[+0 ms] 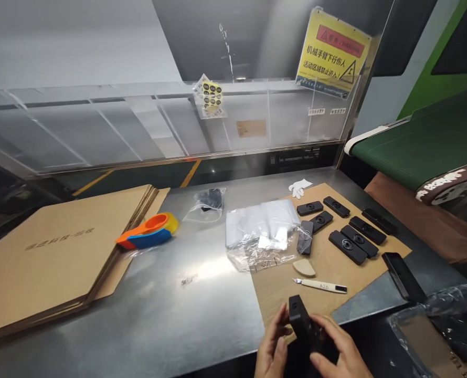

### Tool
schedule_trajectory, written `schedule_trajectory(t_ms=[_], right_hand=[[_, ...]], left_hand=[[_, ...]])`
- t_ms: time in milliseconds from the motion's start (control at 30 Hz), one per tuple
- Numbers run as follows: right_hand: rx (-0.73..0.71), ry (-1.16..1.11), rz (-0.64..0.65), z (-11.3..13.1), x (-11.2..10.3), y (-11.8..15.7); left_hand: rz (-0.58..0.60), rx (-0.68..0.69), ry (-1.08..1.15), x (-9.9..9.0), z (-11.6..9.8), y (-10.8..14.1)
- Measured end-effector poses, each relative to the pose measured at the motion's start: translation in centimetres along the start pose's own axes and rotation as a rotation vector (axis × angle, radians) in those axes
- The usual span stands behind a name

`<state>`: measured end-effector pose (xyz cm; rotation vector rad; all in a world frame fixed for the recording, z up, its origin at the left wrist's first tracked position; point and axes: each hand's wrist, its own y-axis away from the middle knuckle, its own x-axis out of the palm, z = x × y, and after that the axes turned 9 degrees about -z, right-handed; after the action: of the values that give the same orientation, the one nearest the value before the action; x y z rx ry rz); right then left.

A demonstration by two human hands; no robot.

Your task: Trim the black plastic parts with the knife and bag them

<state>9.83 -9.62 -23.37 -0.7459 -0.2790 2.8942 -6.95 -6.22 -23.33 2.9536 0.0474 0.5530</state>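
Now the left hand (273, 344) and the right hand (338, 346) are grasping a black rectangular casing (298, 318) between them, right at the near edge of the brown cardboard sheet (273, 296); fingers are curling about its sides, and its narrow end is tilting upward. Handling it well is probably calling for light, even pressure from both sides, with the fingertips staying off the small round hole in that end. Meanwhile a craft knife (322, 286) is lying on the near part of the sheet, its blade pointing leftward, so sensible fingers are giving it room. A beige wedge (304, 268) is resting on the sheet just beyond the knife; what it is made of, nobody is telling from here. Farther along the sheet, toward its far and right sides, black units (347, 247) are lying in loose rows, and a clear plastic bag (267, 257) is overlapping its left edge. Down at the sheet's near edge, the palms and shadow are hiding the casing's lower body, and the frame is cutting off both wrists. Whether it is matching those units, the view is leaving unclear.
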Motion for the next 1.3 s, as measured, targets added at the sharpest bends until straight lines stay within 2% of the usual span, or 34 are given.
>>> schedule_trajectory(t_ms=[100,200,300,433,533,633,733,800,900,1000,1100,1133,1200,1267,1300], right_hand=[[-0.029,-0.199,0.043,0.6,1.0,0.5],[-0.002,-0.292,0.074,0.9,1.0,0.4],[0.009,-0.348,0.119,1.1,1.0,0.2],[0.023,-0.416,0.182,0.8,1.4,0.2],[0.090,-0.476,0.231,0.5,1.6,0.2],[0.205,-0.634,0.313,0.7,1.6,0.0],[0.408,-0.925,0.429,1.2,1.8,0.1],[0.540,-1.100,0.499,1.4,2.3,0.4],[0.616,-1.219,0.595,1.4,3.5,0.9],[0.565,-1.071,0.597,1.1,3.7,0.9],[0.459,-0.686,0.520,0.2,2.6,-0.4],[0.418,-0.520,0.437,-0.2,2.0,-1.1],[0.279,-0.159,0.192,-1.2,0.9,-2.7],[0.064,0.210,-0.027,-2.3,0.3,-4.4],[-0.039,0.396,-0.085,-2.9,0.2,-5.1]], left_hand=[[0.178,-0.036,0.082,0.8,-0.2,0.2],[0.245,-0.048,0.103,0.8,-1.3,0.7],[0.244,-0.027,0.103,0.4,-2.0,1.0],[0.251,-0.035,0.111,-0.2,-1.7,1.4],[0.221,-0.020,0.050,-0.7,-1.4,1.7],[0.144,-0.005,-0.026,-1.0,-1.6,1.6],[0.092,-0.097,-0.014,-0.9,-1.8,1.0],[0.113,-0.230,0.100,-0.6,-1.7,0.6],[0.155,-0.416,0.303,0.0,-1.3,0.8],[0.105,-0.503,0.464,0.4,-1.0,1.2],[0.063,-0.565,0.606,0.3,-1.0,1.3],[0.053,-0.592,0.630,0.2,-1.0,1.3],[0.021,-0.647,0.651,-0.1,-1.0,1.2],[-0.020,-0.676,0.663,-0.2,-1.1,1.1],[-0.027,-0.686,0.674,-0.1,-1.1,1.1]])
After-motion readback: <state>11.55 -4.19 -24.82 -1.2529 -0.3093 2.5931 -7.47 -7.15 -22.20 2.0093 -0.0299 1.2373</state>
